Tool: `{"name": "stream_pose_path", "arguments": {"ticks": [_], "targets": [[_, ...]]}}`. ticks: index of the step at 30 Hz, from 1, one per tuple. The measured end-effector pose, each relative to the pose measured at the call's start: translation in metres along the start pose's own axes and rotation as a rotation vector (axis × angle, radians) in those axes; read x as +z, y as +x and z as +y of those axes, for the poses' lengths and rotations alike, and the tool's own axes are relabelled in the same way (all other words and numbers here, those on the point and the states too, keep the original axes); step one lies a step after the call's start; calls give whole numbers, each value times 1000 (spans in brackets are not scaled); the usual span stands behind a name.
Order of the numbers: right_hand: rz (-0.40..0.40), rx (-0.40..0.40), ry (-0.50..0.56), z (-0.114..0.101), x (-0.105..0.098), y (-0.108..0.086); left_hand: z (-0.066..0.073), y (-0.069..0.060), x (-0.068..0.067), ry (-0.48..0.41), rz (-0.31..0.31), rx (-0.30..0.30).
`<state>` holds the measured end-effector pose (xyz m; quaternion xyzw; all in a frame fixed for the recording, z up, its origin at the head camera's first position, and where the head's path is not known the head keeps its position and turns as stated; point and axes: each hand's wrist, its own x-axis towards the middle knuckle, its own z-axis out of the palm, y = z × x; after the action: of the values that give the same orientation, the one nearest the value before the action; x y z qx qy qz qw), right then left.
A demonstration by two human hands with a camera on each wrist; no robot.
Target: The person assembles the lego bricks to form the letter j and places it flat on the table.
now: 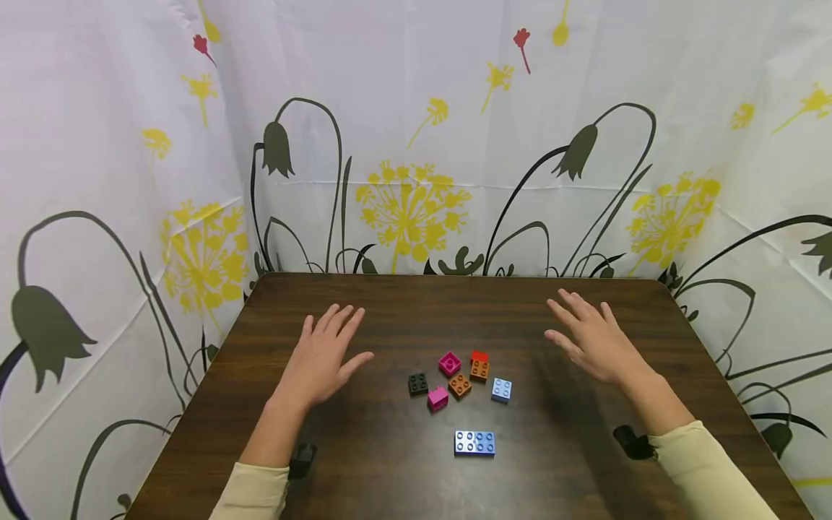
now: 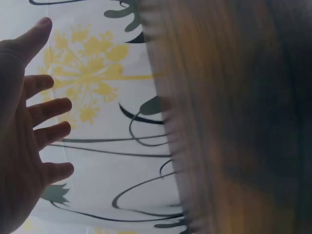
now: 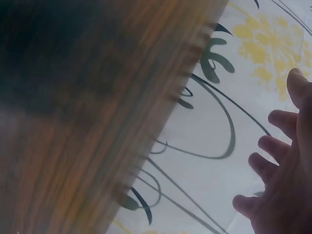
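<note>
My left hand (image 1: 318, 365) is held over the left part of the table, fingers spread and nothing in it. On the other side my right hand (image 1: 594, 343) hovers with fingers extended, also holding nothing. Between them lie several toy building bricks: a black brick (image 1: 418, 384), a pink brick (image 1: 438, 399), a magenta brick (image 1: 449, 364), a brown brick (image 1: 459, 386), another brown brick (image 1: 479, 370) against a red brick (image 1: 479, 356), and a small light blue brick (image 1: 501, 390). Nearer me is a longer blue brick (image 1: 474, 443). Neither hand touches a brick.
The dark wood table (image 1: 390, 310) reaches back to a white curtain (image 1: 403, 58) printed with flowers, which also hangs along both sides. A black strap device sits at each wrist. Both wrist views show the blurred table edge and curtain, without bricks.
</note>
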<state>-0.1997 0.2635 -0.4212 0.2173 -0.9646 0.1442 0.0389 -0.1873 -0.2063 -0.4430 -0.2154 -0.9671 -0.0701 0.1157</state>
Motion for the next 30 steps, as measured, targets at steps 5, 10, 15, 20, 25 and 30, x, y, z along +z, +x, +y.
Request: {"name": "stream_pose_path", "arguments": {"ticks": [5,10,15,20,25,30], "targets": [[-15,-39,-2,-6,17,-2,13,-3,14,-67,105,115],[-36,-102,11,-18,42,-5,42,-7,31,-182,172,236],[-53,-136,76,-29,67,-9,78,-11,41,-280,158,294],[-62,-129,138,-36,90,-11,110,-18,54,-334,31,344],[-58,-126,169,-40,105,-14,130,-23,68,-330,-127,354],[-28,-110,160,-42,115,-17,139,-24,77,-301,-181,331]]}}
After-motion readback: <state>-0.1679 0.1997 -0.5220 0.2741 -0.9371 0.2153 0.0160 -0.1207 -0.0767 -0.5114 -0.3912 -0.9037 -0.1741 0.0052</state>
